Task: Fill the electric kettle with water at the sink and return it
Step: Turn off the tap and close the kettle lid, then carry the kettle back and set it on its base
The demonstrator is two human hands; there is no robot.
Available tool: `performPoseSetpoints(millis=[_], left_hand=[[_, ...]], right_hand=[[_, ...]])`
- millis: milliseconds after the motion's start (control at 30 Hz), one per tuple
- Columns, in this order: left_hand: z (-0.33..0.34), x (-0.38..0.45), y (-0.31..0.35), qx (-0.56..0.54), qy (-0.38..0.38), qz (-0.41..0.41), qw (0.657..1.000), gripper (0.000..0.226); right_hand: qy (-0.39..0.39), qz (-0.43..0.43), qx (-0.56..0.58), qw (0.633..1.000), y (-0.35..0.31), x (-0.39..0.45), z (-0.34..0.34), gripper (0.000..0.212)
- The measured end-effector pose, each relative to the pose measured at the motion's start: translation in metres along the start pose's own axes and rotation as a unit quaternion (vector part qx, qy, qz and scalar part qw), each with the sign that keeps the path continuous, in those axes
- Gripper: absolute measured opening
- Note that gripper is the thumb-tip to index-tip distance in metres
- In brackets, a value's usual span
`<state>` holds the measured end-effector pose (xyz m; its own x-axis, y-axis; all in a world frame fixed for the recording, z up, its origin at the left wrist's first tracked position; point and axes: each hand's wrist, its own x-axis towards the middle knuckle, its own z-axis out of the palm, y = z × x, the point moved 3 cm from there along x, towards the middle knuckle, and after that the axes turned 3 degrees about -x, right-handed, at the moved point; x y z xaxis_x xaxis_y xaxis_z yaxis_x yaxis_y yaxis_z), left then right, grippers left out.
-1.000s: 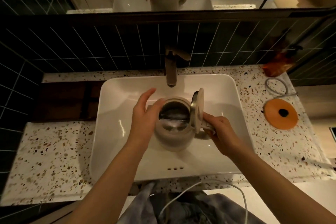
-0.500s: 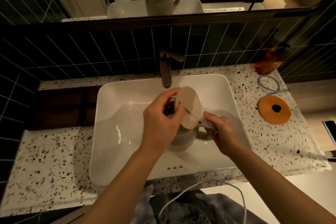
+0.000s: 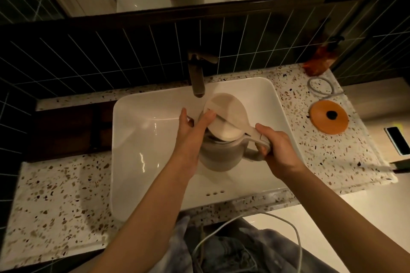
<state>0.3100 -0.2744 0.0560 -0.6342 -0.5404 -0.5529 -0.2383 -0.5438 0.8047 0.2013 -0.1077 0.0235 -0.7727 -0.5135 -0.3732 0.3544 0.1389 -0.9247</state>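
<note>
Speckled terrazzo table (image 3: 57,195) frames a white rectangular sink (image 3: 142,139); inside, the matte round kettle (image 3: 218,155) has its handle gripped by the right hand (image 3: 277,150), while the left hand's (image 3: 188,137) open fingers press its lid (image 3: 226,117).

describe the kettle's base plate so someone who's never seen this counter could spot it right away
Start at the white sink and go right along the speckled counter. The base plate is the flat round disc lying there, just in front of a coiled grey cord. It is the only orange thing lying flat, with a black dot at its centre.
</note>
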Motion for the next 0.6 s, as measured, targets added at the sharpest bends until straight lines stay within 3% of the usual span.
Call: performPoseSetpoints(millis=[133,600], left_hand=[[-0.004,0.006,-0.004,-0.038,0.004,0.009,0.999,0.049],[0.007,0.015,-0.014,-0.034,0.018,0.028,0.999,0.051]], right_hand=[[0.007,-0.003,0.001,1.0,0.002,-0.002,-0.001,0.054],[0.02,-0.005,0.039,0.999,0.001,-0.001,-0.017,0.051]])
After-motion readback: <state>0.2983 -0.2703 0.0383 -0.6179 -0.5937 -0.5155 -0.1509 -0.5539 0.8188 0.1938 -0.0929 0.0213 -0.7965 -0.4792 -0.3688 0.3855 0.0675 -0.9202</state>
